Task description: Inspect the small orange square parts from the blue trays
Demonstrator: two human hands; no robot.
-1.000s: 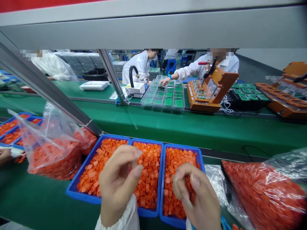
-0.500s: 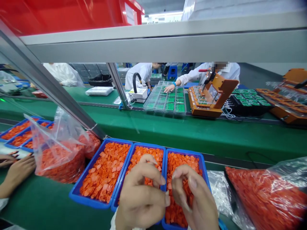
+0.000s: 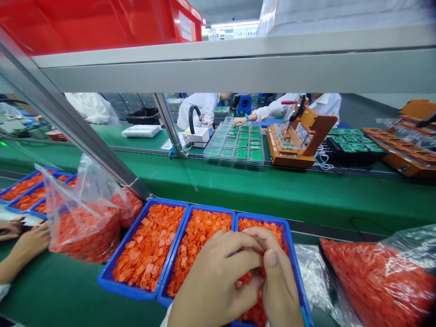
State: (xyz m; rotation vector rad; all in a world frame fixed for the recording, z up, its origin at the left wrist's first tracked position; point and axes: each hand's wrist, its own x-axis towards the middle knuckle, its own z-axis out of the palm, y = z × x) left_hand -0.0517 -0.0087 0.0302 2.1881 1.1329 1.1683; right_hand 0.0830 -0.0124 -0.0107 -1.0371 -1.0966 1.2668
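Three blue trays [image 3: 177,206] of small orange plastic parts [image 3: 153,247] stand side by side in front of me. My left hand [image 3: 214,281] and my right hand [image 3: 277,281] are pressed together over the right-hand tray [image 3: 288,236]. Their fingers are curled and pinched against each other, with small orange pieces [image 3: 250,277] showing between them. Exactly what each hand grips is hidden by the fingers.
A clear bag of orange parts [image 3: 81,222] lies left of the trays, another bag [image 3: 378,277] to the right. A neighbour's hands [image 3: 25,245] rest at far left. Beyond a green conveyor belt [image 3: 272,186], people in white coats handle trays of green boards [image 3: 238,143] and an orange fixture [image 3: 296,136].
My hands were apart over the trays a second ago; they have come together over the right tray. The view tilted up, revealing a red bin overhead, and a neighbour's hands appeared at left.
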